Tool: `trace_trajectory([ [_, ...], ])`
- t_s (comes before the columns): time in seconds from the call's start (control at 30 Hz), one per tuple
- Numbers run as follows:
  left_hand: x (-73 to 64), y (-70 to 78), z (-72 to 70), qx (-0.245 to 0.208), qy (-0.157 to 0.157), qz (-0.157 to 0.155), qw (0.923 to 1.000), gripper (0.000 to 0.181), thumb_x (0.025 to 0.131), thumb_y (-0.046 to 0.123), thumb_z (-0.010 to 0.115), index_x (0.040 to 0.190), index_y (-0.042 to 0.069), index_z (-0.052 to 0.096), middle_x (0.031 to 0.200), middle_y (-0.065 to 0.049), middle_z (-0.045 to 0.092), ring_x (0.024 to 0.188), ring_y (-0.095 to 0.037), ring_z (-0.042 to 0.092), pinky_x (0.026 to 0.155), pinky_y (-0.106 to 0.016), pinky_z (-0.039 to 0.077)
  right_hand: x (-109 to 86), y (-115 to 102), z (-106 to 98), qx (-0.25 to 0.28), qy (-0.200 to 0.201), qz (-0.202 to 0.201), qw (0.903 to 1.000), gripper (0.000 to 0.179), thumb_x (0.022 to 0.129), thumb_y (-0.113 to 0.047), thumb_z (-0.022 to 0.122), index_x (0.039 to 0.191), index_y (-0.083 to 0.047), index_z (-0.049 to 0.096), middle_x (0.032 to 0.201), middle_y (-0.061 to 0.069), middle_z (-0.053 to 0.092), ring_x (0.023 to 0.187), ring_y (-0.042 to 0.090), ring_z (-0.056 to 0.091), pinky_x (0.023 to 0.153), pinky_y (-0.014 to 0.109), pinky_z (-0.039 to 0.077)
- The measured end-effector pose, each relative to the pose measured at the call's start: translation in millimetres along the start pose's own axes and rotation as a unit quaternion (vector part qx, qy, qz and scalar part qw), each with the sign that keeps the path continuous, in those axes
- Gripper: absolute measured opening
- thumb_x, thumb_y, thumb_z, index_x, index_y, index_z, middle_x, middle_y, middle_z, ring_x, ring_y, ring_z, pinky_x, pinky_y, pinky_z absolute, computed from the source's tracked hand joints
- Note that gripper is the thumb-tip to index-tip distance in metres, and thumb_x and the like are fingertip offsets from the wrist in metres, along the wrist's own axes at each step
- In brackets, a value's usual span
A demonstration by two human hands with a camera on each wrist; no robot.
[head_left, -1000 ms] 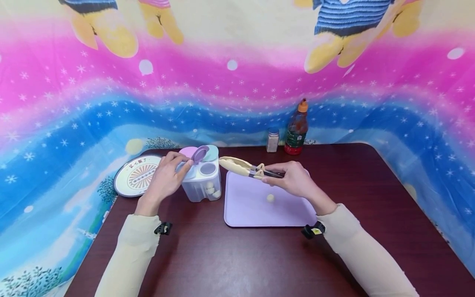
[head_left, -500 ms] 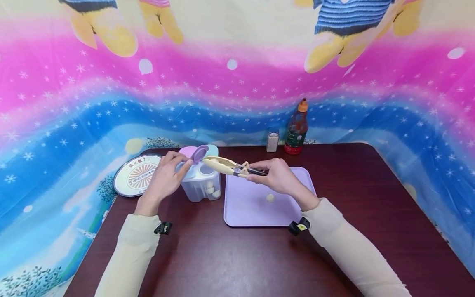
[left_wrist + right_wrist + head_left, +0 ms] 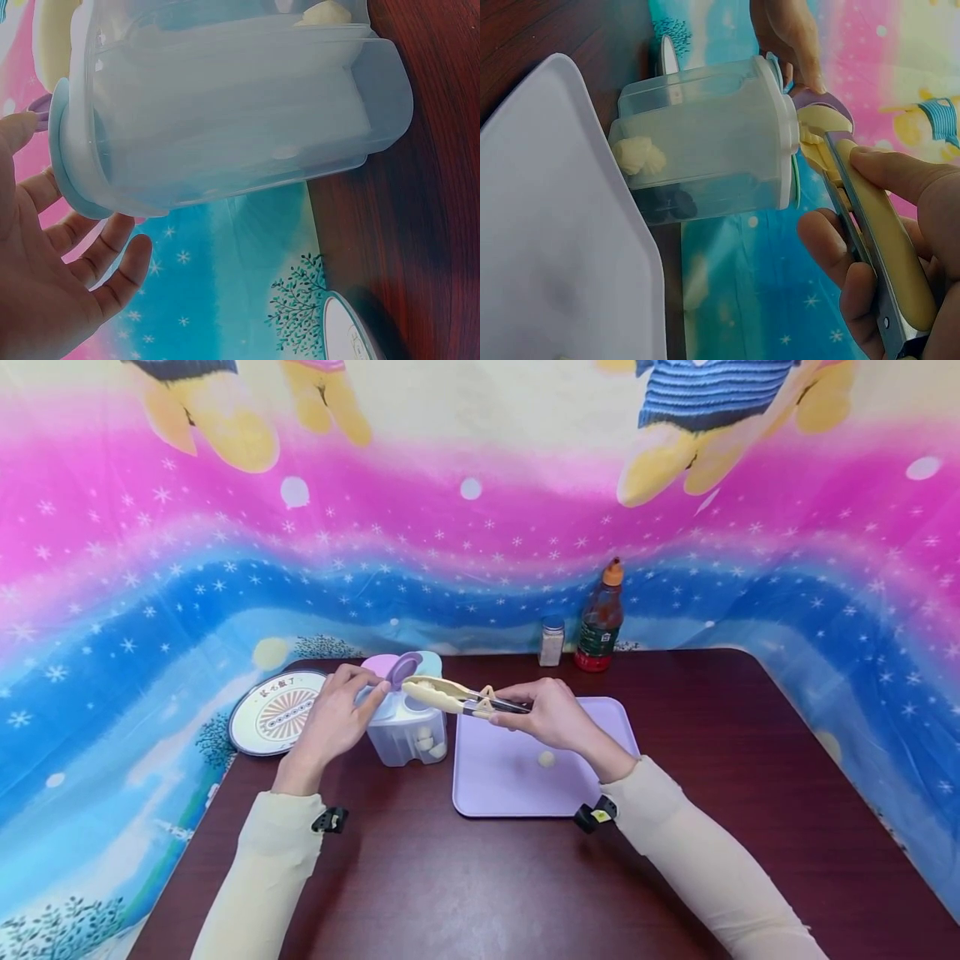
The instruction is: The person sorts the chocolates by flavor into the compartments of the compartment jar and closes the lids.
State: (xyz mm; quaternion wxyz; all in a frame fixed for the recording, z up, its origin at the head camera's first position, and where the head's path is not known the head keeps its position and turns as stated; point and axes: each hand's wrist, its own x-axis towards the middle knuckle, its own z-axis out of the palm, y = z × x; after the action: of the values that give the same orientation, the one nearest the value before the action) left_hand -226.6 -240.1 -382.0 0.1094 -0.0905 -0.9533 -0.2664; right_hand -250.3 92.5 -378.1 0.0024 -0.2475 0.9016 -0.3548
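Note:
My left hand holds a purple flip lid raised on a clear storage box, its thumb on the lid. In the left wrist view the other fingers spread around a light-blue lid. Several pale, roundish pieces lie low inside the box, beside a compartment of dark pieces. My right hand grips the handles of cream-tipped tongs. Their tips overlap the box's opening beside the raised lid; I cannot tell whether they hold a piece.
A lilac tray lies right of the box, with one small pale ball on it. Left of the box is a patterned plate. A shaker jar and a sauce bottle stand at the table's back edge.
My right hand has carried the tongs leftward from above the tray to the box's opening, with only a slight shift in the last half second. My left hand and the lid have stayed put.

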Motion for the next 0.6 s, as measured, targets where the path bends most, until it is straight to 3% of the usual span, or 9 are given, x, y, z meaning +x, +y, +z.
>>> trace_trajectory([
  [0.33,0.5,1.2,-1.3,-0.001,0.001,0.002,1.0,0.058,0.103,0.056,0.04,0.121,0.008,0.066,0.132,-0.014,0.053,0.125,-0.034,0.045,0.109,-0.056,0.036,0.4,0,-1,-0.012,-0.005,-0.008,0.9999,0.042,0.081,-0.045,0.081,0.119,-0.026,0.075,0.089,-0.005,0.076,0.072,0.018,0.053,0.06,0.03,0.039],
  [0.6,0.4,0.0,-0.7,0.002,0.002,0.005,1.0,0.056,0.104,0.054,0.04,0.121,0.007,0.066,0.132,-0.015,0.053,0.125,-0.035,0.046,0.108,-0.055,0.036,-8.1,11,-9,-0.018,-0.006,0.001,0.9998,0.045,0.082,-0.047,0.08,0.121,-0.026,0.074,0.091,-0.007,0.076,0.072,0.017,0.055,0.06,0.031,0.041],
])
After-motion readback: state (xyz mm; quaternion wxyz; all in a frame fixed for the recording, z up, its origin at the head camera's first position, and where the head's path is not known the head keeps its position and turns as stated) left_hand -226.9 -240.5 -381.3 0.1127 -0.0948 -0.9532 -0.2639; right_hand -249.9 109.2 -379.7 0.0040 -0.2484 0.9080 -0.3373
